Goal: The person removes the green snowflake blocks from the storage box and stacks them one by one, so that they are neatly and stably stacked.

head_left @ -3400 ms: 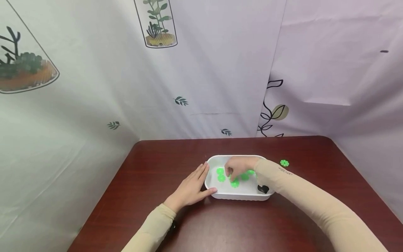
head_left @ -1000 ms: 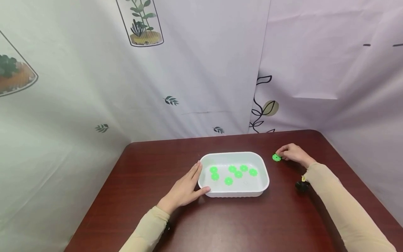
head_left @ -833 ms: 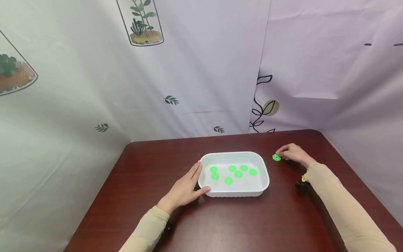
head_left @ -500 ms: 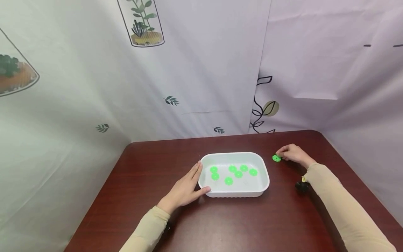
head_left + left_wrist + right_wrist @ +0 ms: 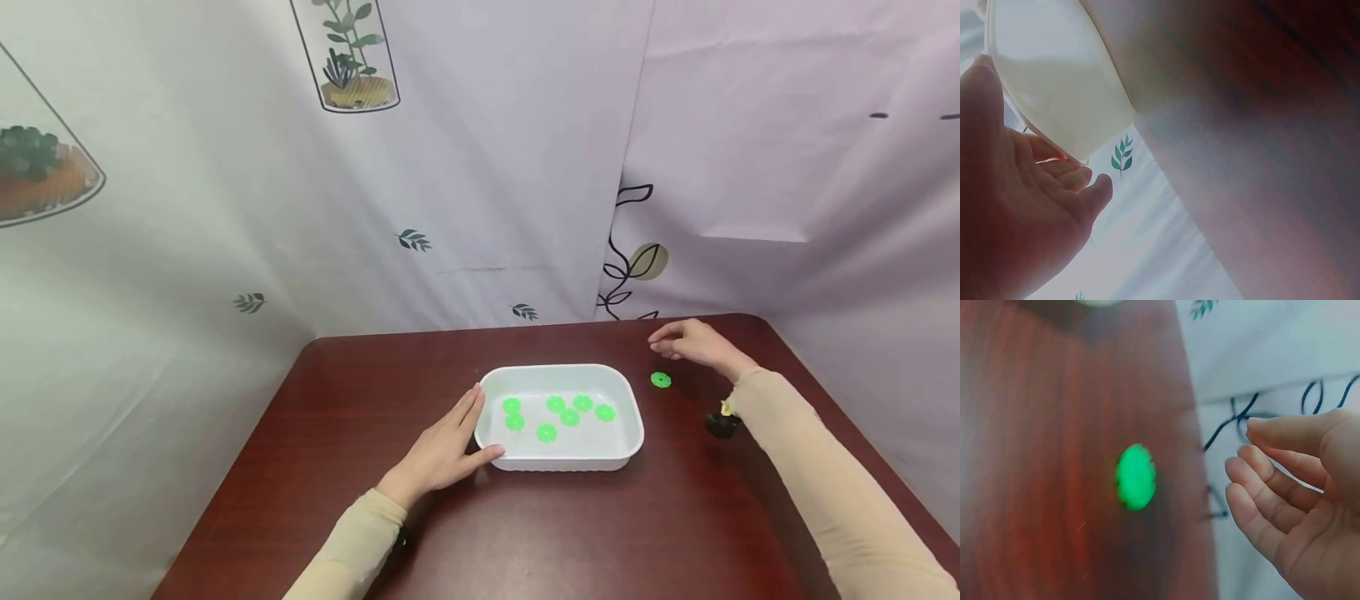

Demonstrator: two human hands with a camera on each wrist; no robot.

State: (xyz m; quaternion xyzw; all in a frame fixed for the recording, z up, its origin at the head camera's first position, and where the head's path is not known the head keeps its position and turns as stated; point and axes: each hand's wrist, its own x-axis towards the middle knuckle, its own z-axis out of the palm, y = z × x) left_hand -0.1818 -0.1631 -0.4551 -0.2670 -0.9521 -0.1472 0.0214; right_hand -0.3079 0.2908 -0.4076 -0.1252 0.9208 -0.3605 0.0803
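The green flower disc (image 5: 661, 380) lay flat on the table (image 5: 360, 400), just to the right of the white tub (image 5: 633, 412), and it could have been hard to pinch up or could have slid away. The right hand (image 5: 693, 343) was behind it, loosely open and holding nothing. The left hand (image 5: 446, 446) rested open against the tub's left side. 6 discs (image 5: 547, 432) lay inside.

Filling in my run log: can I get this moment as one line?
left hand: rests against white tray | right hand: open, above table | green disc: on table, untouched | six discs in tray
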